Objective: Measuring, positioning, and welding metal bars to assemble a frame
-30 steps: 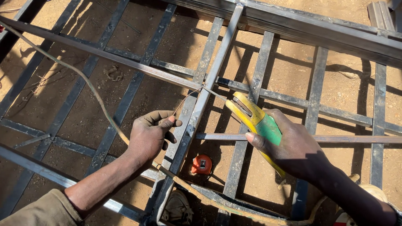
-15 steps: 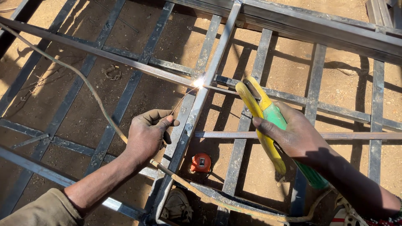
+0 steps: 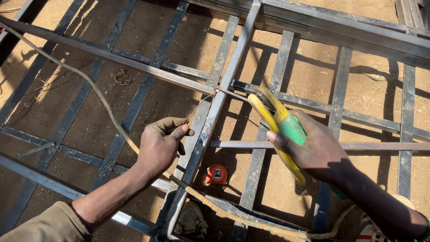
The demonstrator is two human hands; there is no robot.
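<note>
- Electrode holder (image 3: 280,127), yellow with a green grip: gripped in the right hand (image 3: 316,148), fingers wrapped tight about the handle, thumb laid along its near side.
- Welding rod (image 3: 233,95): clamped in the holder's tip, its far end touching the joint where the diagonal bar (image 3: 116,57) crosses the long upright bar (image 3: 224,89) of the steel frame.
- Left hand (image 3: 161,143): just left of the upright bar, below the joint. Fingers curled inward, index and thumb pinching a thin wire (image 3: 199,105) that runs up to the joint.
- Cable (image 3: 96,94), pale and worn: runs from the upper left, passes under the left hand and crosses beneath the upright bar.
- Tape measure (image 3: 216,174), orange: on the sandy ground, just right of the upright bar, below both hands.
- Shoe (image 3: 190,219): at the foot of the upright bar, partly hidden.
</note>
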